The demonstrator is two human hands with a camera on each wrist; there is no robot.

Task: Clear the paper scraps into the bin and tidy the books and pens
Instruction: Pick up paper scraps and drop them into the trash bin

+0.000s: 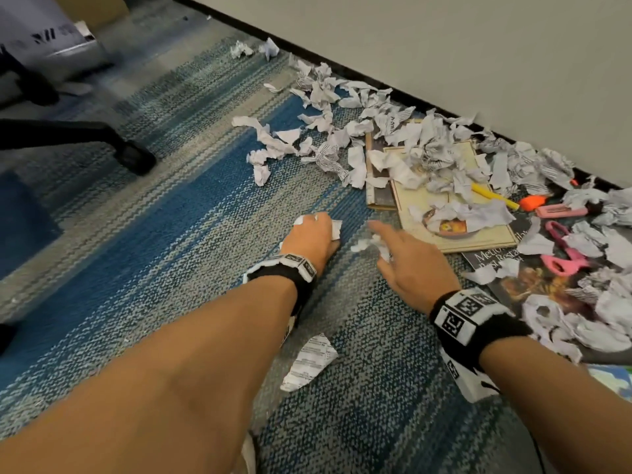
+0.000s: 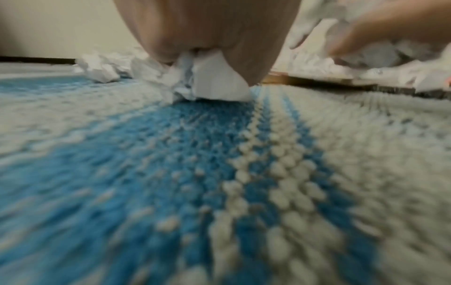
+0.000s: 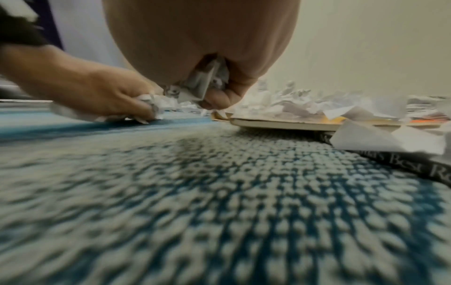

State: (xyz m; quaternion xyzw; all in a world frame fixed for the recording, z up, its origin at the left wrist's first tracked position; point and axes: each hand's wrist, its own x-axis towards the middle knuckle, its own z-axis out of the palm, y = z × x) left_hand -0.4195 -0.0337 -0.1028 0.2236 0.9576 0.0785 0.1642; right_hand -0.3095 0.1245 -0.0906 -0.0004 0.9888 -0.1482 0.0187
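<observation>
Down on the carpet [image 1: 205, 206], my left hand [image 1: 313, 239] and right hand [image 1: 407, 258] each clutch paper scraps [image 1: 427, 155]; the heap buries the books [image 1: 455, 234]. Overfull fists risk dropping pieces.

Paper scraps [image 1: 441, 159] hide much of the books [image 1: 455, 230], seemingly three.

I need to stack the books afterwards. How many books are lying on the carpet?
3: a cream book, a brown one partly beneath its left edge, and a dark restaurant book nearest the right hand. Scraps may hide more.
</observation>
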